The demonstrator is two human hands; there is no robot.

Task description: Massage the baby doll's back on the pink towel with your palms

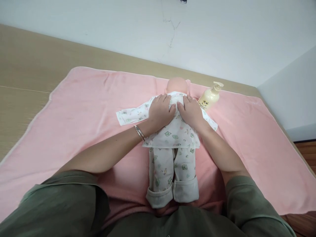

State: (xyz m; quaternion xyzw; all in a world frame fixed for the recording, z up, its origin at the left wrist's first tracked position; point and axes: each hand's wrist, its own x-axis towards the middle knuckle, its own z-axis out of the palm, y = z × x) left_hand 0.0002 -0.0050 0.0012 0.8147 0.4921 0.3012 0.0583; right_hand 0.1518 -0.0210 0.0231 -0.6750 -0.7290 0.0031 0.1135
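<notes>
Baby doll (172,136) lies lengthwise on a pink blanket (93,105), feet toward the person and head away. Nearest, its turned-up trouser cuffs (186,192) sit close against the person's green clothing (192,220); that thick, loose fabric probably slides if pulled, making the cuffs a poor place to lift from. Farther up, the patterned shirt (174,144) overlaps the trousers and looks thin, soft and easy to ruck up.

The left hand (159,112) and right hand (192,112) both rest palm down on the upper body, fingers extended and thumbs pointing inward, close together, pinching nothing. The doll is probably light, with a firmer body beneath the cloth. Broad support under shoulders and hips should suit it better than a grip on either outstretched sleeve. A bracelet (140,132) on the left wrist could snag the fabric.

Beyond the hands, the bare head (177,85) looks smooth, perhaps a little slippery. Just beside the doll on the right, a pump bottle (208,98) crowds that arm and might be knocked. Past the blanket are a tan surface (32,65) and pale wall (123,26).
</notes>
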